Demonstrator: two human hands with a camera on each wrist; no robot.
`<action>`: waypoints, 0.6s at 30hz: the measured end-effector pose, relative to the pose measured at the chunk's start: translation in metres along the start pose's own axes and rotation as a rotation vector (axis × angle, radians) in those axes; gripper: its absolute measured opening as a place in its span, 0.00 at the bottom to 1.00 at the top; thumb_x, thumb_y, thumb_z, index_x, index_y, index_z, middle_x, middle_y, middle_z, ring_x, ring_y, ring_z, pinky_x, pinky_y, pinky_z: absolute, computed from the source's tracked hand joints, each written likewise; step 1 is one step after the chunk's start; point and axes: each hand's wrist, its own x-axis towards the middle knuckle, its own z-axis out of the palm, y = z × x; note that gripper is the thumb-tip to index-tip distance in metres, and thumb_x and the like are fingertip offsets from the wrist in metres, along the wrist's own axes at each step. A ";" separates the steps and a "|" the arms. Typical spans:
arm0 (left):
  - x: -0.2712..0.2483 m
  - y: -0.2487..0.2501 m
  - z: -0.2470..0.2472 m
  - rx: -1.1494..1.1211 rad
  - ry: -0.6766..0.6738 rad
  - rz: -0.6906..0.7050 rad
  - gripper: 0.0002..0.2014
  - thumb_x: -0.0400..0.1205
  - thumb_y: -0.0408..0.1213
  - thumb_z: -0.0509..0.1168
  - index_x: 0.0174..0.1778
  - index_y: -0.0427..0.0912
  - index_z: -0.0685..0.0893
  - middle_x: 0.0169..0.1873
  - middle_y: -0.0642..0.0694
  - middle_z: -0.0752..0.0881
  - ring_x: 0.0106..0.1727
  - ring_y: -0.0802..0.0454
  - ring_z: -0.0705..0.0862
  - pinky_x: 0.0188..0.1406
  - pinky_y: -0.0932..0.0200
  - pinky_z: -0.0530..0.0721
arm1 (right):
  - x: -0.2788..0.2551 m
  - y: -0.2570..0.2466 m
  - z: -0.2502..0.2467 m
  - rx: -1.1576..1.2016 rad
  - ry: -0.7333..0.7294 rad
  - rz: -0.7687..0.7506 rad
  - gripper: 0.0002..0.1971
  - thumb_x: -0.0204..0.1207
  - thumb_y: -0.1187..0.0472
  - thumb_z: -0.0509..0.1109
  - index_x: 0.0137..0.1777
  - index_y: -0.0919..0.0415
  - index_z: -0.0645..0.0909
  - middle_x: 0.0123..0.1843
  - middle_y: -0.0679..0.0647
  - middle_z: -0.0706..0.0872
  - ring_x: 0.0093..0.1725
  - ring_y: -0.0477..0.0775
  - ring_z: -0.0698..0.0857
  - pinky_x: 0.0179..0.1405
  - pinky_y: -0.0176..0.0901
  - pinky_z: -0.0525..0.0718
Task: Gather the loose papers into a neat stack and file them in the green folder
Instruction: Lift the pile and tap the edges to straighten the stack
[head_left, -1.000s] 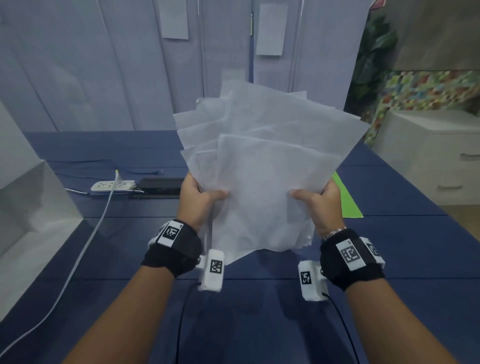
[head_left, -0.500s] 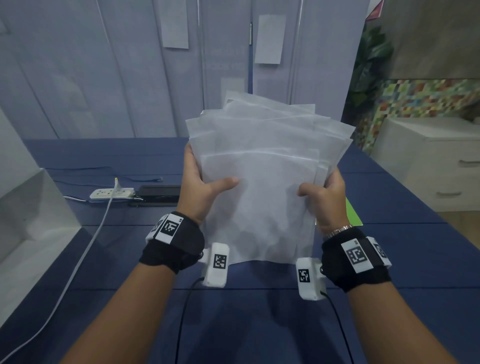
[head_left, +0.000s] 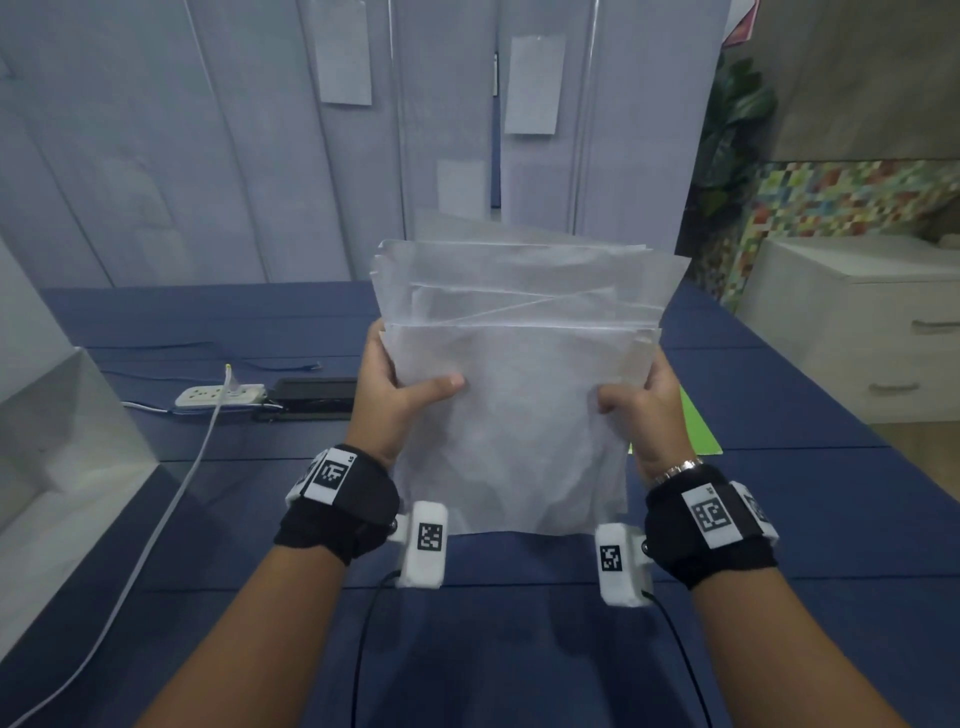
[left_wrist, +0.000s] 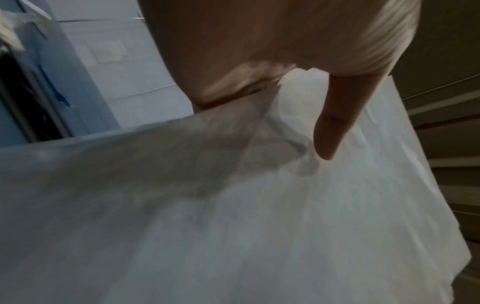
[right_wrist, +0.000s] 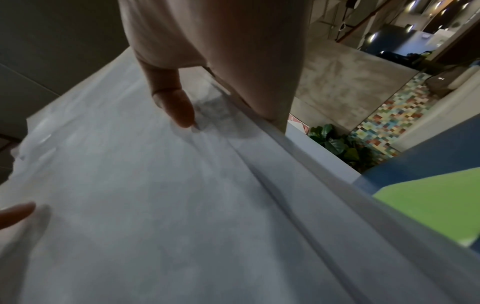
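Note:
I hold a bundle of white papers (head_left: 514, 395) upright above the blue table (head_left: 805, 519), its lower edge near the tabletop. My left hand (head_left: 400, 384) grips the left edge, thumb across the front sheet. My right hand (head_left: 641, 400) grips the right edge the same way. The sheets' top edges stand slightly uneven. In the left wrist view the thumb presses on the papers (left_wrist: 233, 205); in the right wrist view the thumb lies on the papers (right_wrist: 155, 205). The green folder (head_left: 698, 428) lies flat on the table behind my right hand, mostly hidden; its corner is the green folder (right_wrist: 428, 205) beside the papers.
A white power strip (head_left: 218, 396) with a white cable (head_left: 156, 525) and a black device (head_left: 311, 395) lie at the left back. A white box (head_left: 62, 467) stands at the left edge. A white drawer cabinet (head_left: 872, 327) stands beyond the table's right side.
The fanned-out papers have been drawn together into a narrower, squarer bundle. Both hands have slid up the side edges and closer together.

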 end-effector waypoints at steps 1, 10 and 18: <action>-0.002 -0.004 -0.002 0.002 -0.002 -0.025 0.42 0.59 0.28 0.80 0.71 0.36 0.72 0.59 0.39 0.86 0.55 0.48 0.88 0.49 0.53 0.88 | -0.002 0.004 -0.001 -0.009 -0.004 0.030 0.25 0.49 0.73 0.66 0.50 0.60 0.81 0.41 0.54 0.84 0.39 0.53 0.81 0.33 0.40 0.82; -0.003 -0.002 0.003 0.017 -0.052 -0.061 0.34 0.64 0.24 0.77 0.69 0.36 0.77 0.56 0.43 0.90 0.54 0.49 0.90 0.48 0.57 0.88 | 0.004 0.000 0.008 -0.026 -0.034 0.072 0.21 0.48 0.72 0.66 0.46 0.64 0.81 0.39 0.56 0.84 0.38 0.55 0.81 0.29 0.38 0.80; 0.016 0.024 0.010 -0.016 -0.078 0.046 0.34 0.69 0.21 0.75 0.70 0.32 0.71 0.63 0.31 0.85 0.58 0.44 0.87 0.58 0.46 0.88 | 0.015 -0.031 0.013 0.047 -0.047 -0.057 0.22 0.52 0.74 0.65 0.47 0.56 0.80 0.40 0.51 0.83 0.40 0.52 0.80 0.39 0.44 0.80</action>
